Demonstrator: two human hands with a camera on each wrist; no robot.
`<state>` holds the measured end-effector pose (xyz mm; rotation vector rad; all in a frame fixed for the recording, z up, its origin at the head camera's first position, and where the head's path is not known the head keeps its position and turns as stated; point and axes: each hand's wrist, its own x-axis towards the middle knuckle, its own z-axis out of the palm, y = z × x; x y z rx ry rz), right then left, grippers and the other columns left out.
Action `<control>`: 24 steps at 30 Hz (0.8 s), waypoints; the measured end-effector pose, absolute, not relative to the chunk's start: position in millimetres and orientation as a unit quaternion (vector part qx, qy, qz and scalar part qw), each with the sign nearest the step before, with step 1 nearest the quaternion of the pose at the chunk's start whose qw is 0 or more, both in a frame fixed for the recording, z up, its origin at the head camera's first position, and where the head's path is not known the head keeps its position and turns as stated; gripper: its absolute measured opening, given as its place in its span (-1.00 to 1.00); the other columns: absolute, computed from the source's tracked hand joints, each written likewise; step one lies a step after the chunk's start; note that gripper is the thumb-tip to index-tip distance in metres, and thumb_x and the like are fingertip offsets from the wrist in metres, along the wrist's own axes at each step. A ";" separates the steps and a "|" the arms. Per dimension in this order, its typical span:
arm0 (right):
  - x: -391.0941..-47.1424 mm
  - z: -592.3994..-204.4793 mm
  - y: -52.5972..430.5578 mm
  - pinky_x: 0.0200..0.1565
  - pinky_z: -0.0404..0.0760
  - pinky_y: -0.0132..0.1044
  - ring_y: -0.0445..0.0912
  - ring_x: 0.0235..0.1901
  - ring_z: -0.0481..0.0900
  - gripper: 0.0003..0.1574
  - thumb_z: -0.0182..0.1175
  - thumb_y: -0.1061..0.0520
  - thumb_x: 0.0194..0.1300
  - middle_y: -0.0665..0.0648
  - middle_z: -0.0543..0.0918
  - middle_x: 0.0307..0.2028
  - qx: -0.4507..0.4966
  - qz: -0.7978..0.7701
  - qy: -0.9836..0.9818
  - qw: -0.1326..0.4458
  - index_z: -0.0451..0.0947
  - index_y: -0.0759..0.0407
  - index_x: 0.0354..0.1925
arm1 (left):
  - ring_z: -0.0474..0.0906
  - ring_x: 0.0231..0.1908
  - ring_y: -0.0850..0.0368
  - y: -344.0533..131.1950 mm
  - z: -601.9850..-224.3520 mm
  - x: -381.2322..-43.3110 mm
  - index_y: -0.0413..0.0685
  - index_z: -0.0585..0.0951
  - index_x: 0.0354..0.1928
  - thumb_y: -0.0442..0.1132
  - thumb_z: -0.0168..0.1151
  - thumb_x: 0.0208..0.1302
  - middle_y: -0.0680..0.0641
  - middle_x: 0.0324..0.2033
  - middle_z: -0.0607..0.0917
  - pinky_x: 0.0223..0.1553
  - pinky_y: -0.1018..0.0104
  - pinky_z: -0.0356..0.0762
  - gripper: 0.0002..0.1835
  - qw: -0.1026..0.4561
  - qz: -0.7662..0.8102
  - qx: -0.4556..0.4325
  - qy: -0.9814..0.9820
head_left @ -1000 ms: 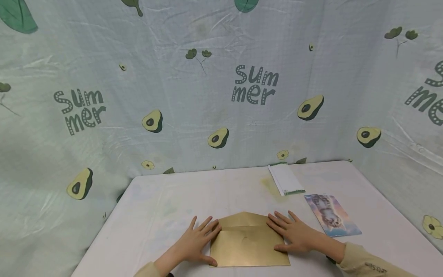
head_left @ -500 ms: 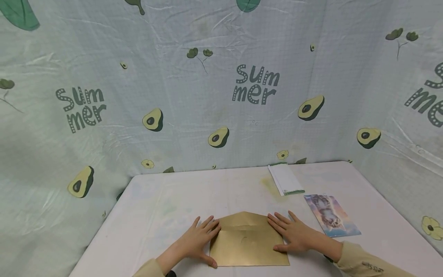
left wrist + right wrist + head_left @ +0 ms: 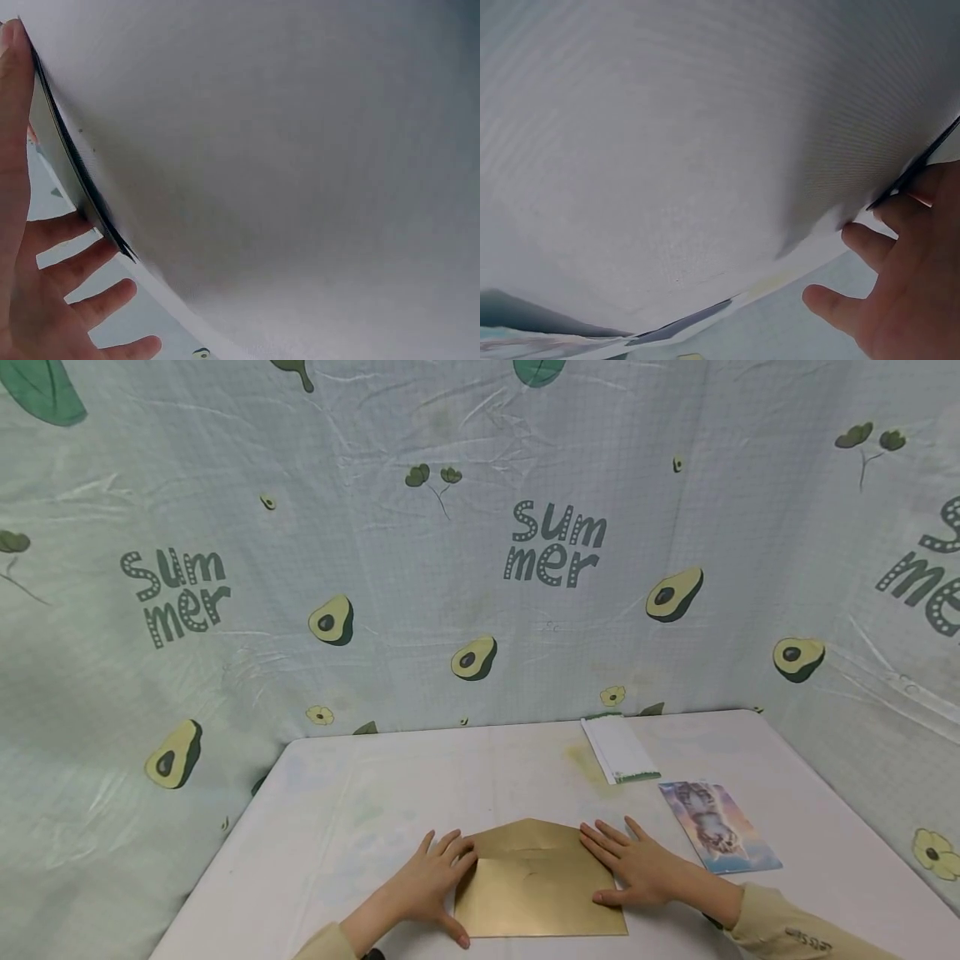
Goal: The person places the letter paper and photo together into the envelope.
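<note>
A gold envelope (image 3: 542, 897) lies flat on the table in the head view, its pointed flap (image 3: 528, 835) raised away from the person. My left hand (image 3: 423, 881) rests at its left edge with fingers spread. The fingertips touch the upper left corner, and the thumb lies at the lower left corner. On the opposite side, my right hand (image 3: 641, 864) rests with straight, spread fingers over the upper right corner and the thumb on the right edge. Both wrist views show the envelope edge-on, as a thin dark line, against the left fingers (image 3: 79, 266) and right fingers (image 3: 900, 217).
A card with a fluffy animal picture (image 3: 720, 831) lies on the white table (image 3: 360, 810) to the right of the envelope. Farther back is a white sheet with green-patterned ends (image 3: 621, 747). A cloth printed with avocados (image 3: 405, 568) hangs behind and at the sides.
The left thumb has slid slightly toward the person at the lower left corner, and the left fingers have bent a little. The right hand and the envelope stay nearly still.
</note>
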<state>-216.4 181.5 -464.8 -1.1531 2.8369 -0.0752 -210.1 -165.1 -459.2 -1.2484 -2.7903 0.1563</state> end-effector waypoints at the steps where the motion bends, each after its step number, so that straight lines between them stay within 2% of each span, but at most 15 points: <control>1: -216.5 -464.7 181.5 0.17 0.00 0.28 0.17 0.29 0.11 -0.02 -0.17 -0.42 0.19 0.20 0.12 0.33 -0.376 -0.028 0.925 0.042 0.06 0.20 0.32 | 0.25 0.20 -0.15 -165.0 -459.6 -210.1 -0.08 0.30 0.18 0.56 0.13 -0.45 -0.10 0.15 0.36 0.03 -0.20 0.29 0.15 0.049 0.051 -0.408 -0.910; 7: -218.4 -466.5 183.6 0.19 -0.04 0.28 0.17 0.31 0.06 -0.03 -0.19 -0.44 0.19 0.17 0.09 0.35 -0.371 -0.038 0.926 0.055 0.04 0.14 0.34 | 0.28 0.17 -0.14 -164.3 -459.9 -209.0 -0.03 0.29 0.15 0.58 0.12 -0.50 -0.06 0.12 0.39 0.02 -0.17 0.31 0.14 0.066 0.056 -0.401 -0.912; 24: -223.8 -468.1 192.9 0.20 -0.05 0.24 0.14 0.32 0.06 -0.09 -0.19 -0.40 0.22 0.12 0.09 0.35 -0.378 -0.064 0.923 0.033 0.00 0.04 0.35 | 0.19 0.25 -0.14 -161.5 -454.0 -207.8 0.02 0.23 0.24 0.59 0.10 -0.48 0.00 0.19 0.38 0.10 -0.17 0.23 0.19 0.009 0.082 -0.359 -0.930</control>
